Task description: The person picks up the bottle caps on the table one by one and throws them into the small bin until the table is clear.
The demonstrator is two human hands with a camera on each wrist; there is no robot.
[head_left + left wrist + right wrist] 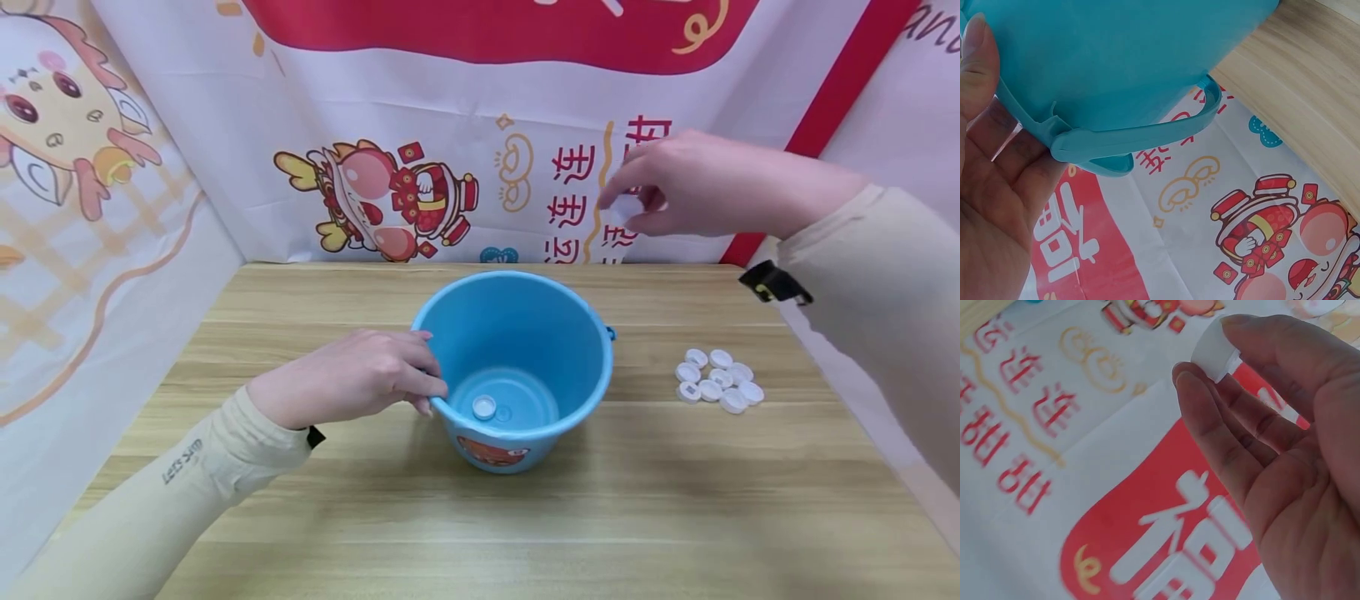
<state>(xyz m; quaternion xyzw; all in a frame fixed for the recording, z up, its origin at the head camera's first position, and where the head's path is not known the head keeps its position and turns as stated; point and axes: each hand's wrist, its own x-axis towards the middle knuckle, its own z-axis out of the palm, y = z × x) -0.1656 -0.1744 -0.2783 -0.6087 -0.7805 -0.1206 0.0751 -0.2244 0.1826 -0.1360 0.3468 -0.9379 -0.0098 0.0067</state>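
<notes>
A blue bucket [517, 333] stands upright on the wooden table, one white bottle cap [483, 407] lying on its bottom. My left hand [375, 371] grips the bucket's rim on the left side, thumb on one face and fingers on the other. In the left wrist view the blue handle [1141, 134] hangs from the rim close to those fingers. Raised above the table at the right, my right hand [678, 187] pinches another white cap [1215, 350] between thumb and fingertips. It is higher than the bucket and to the right of it.
Several white caps [720, 379] lie in a loose cluster on the table [315, 517] right of the bucket. Printed white cloth [420, 92] hangs behind the table, with more cloth along the left and right sides.
</notes>
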